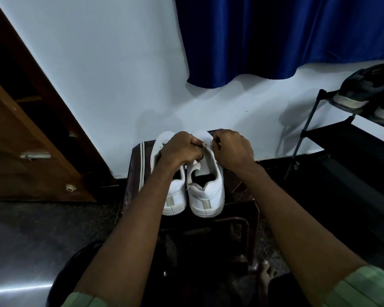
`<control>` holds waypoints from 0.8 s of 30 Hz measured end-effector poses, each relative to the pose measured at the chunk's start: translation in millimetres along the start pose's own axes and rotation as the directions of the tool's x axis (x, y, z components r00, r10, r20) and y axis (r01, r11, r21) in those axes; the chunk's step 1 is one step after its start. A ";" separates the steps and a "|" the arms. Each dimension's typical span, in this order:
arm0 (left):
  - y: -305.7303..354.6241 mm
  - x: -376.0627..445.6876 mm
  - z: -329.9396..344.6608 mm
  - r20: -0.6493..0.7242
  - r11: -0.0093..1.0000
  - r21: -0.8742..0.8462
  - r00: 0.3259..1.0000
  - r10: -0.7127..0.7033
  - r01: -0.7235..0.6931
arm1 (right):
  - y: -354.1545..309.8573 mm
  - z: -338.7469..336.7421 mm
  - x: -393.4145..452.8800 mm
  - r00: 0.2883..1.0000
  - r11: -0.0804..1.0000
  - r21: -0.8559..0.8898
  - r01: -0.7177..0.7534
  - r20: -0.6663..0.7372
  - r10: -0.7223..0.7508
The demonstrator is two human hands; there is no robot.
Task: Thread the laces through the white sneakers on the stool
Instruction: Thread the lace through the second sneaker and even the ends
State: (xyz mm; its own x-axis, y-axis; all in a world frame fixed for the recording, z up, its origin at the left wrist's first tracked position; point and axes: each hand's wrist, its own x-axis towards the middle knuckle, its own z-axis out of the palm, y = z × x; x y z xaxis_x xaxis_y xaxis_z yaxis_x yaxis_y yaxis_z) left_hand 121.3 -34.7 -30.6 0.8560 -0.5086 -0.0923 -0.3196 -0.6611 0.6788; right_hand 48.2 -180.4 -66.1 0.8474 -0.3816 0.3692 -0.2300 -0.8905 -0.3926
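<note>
Two white sneakers are set side by side on the dark stool (pixel 242 191), heels toward its near edge and toes toward the far edge by the wall. The left sneaker (pixel 175 196) is partly covered by the left forearm; the right sneaker (pixel 208 196) shows its open collar and heel tab. Both hands are held over the forward part of the right sneaker, close together. The left hand (pixel 182 149) is curled, and its fingers (pixel 196 144) are pinched on a thin white lace (pixel 205 146), a short piece of which is seen between the hands. The right hand (pixel 233 149) is also curled, its fingers (pixel 216 138) closed at the lace; the exact grip cannot be told. Which eyelet is being worked is hidden by the hands. A folded striped cloth (pixel 140 165) is draped at the stool's left edge. A blue curtain (pixel 286 36) is hung above, and dark shoes (pixel 366 89) are kept on a black rack (pixel 341 138) beyond the right edge.
</note>
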 end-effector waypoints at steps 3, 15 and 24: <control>-0.3 -0.4 0.9 -0.011 1.000 0.002 1.000 0.007 -0.007 | 2.5 -2.7 -0.8 0.999 0.999 -0.025 0.046 0.023 -0.046; -2.4 1.9 6.0 -0.048 0.998 -0.050 0.999 0.021 -0.024 | 0.0 4.2 3.9 0.993 0.985 -0.126 0.122 0.009 -0.121; -0.4 -1.0 3.5 -0.073 0.999 -0.028 0.997 0.017 -0.019 | -4.2 2.7 3.8 0.965 0.945 -0.198 0.259 0.014 -0.261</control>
State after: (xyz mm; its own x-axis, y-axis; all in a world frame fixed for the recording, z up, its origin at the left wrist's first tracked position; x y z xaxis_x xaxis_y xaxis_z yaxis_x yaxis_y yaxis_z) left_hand 119.2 -35.8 -33.4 0.8779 -0.4781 -0.0279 -0.3238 -0.6355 0.7009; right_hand 53.7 -177.4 -65.3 0.8848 -0.1321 0.4469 -0.0928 -0.9897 -0.1090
